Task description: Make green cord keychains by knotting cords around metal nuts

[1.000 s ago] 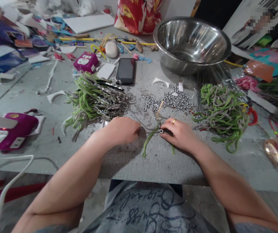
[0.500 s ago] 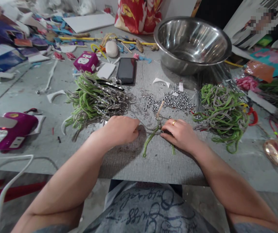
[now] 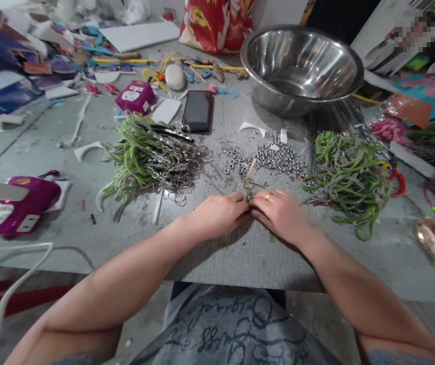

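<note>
My left hand (image 3: 223, 215) and my right hand (image 3: 276, 213) meet at the middle of the table, fingers closed on a small green and grey cord (image 3: 247, 193). A short wooden stick (image 3: 250, 171) stands at the far side of the cord. Green cord ends poke out below both hands; the rest is hidden by my fingers. Loose metal nuts (image 3: 274, 159) lie spread just beyond. To the left is a pile of green and grey cords with metal pieces (image 3: 152, 152); on the right sits a tangle of plain green and grey cords (image 3: 349, 177).
A large steel bowl (image 3: 303, 71) stands at the back right. A black phone (image 3: 197, 110) lies behind the nuts. Two purple boxes, one near (image 3: 15, 205) and one farther (image 3: 135, 98), stand on the left. Red-handled scissors (image 3: 397, 182) lie at the right.
My left hand has moved right, from beside the left pile to meet my right hand at the cord. The grey strand stretched between them is now drawn in. My right hand has barely moved.
</note>
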`<state>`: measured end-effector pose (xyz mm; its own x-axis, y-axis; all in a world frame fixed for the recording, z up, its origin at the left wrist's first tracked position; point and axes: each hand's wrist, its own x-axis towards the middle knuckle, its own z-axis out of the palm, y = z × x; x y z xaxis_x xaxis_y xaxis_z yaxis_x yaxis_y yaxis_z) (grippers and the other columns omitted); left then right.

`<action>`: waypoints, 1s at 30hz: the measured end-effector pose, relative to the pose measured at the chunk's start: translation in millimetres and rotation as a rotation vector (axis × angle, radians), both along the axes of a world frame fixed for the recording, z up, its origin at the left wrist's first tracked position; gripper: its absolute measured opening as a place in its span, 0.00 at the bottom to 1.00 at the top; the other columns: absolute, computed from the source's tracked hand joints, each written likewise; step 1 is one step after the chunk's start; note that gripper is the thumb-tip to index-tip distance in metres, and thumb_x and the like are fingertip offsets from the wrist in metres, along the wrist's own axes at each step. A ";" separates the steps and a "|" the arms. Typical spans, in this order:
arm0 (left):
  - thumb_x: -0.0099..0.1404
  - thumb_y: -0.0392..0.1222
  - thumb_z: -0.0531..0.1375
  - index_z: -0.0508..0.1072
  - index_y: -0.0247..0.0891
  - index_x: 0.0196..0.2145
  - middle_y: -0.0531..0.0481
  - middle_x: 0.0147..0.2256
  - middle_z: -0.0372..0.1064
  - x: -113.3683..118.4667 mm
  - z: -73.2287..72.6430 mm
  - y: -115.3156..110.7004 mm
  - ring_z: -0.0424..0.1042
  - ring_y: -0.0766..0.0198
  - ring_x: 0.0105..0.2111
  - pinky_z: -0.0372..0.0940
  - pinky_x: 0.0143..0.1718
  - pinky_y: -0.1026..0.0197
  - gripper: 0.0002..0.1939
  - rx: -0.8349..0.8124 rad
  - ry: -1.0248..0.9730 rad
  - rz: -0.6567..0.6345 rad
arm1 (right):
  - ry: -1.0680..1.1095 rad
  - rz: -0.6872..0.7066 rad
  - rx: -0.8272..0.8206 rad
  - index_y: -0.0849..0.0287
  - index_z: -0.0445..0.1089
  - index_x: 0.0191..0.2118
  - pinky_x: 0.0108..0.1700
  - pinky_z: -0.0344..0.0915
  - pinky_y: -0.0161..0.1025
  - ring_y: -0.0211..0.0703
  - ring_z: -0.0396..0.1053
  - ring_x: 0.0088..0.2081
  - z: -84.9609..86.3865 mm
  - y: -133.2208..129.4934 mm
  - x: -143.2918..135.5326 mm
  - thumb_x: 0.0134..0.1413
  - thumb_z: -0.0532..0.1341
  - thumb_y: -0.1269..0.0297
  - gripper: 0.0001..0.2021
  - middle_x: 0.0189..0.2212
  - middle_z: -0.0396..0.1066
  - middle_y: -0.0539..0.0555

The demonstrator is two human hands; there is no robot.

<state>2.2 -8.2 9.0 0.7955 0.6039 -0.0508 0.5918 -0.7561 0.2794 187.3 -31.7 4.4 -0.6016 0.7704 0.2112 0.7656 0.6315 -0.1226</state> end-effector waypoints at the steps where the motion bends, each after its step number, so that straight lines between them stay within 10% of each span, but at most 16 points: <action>1: 0.66 0.43 0.50 0.71 0.36 0.37 0.49 0.32 0.66 0.3 -0.6 0.2 0.69 0.67 0.26 0.61 0.24 0.65 0.13 -0.005 0.011 0.001 | 0.021 0.001 -0.023 0.61 0.69 0.33 0.35 0.57 0.39 0.44 0.68 0.33 -0.3 0.5 0.5 0.60 0.54 0.63 0.10 0.30 0.71 0.54; 15: 0.63 0.36 0.48 0.72 0.36 0.38 0.47 0.35 0.67 -13.5 12.3 13.4 0.70 0.65 0.33 0.65 0.33 0.63 0.13 0.003 -0.072 0.133 | 0.157 -0.004 -0.112 0.61 0.69 0.36 0.35 0.59 0.39 0.43 0.68 0.32 -4.7 5.4 6.2 0.57 0.54 0.52 0.16 0.30 0.71 0.55; 30: 0.63 0.35 0.50 0.71 0.38 0.38 0.44 0.42 0.61 -30.8 17.8 27.3 0.66 0.57 0.39 0.62 0.31 0.61 0.11 0.169 0.299 0.291 | 0.266 -0.065 -0.110 0.60 0.70 0.36 0.35 0.61 0.38 0.42 0.67 0.31 -3.6 5.9 9.5 0.58 0.55 0.56 0.13 0.31 0.72 0.55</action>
<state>-28.6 19.1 26.8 0.5565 0.8200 -0.1339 0.8226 -0.5664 -0.0496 196.8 -25.8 0.7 -0.4849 0.8325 0.2679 0.7356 0.5539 -0.3899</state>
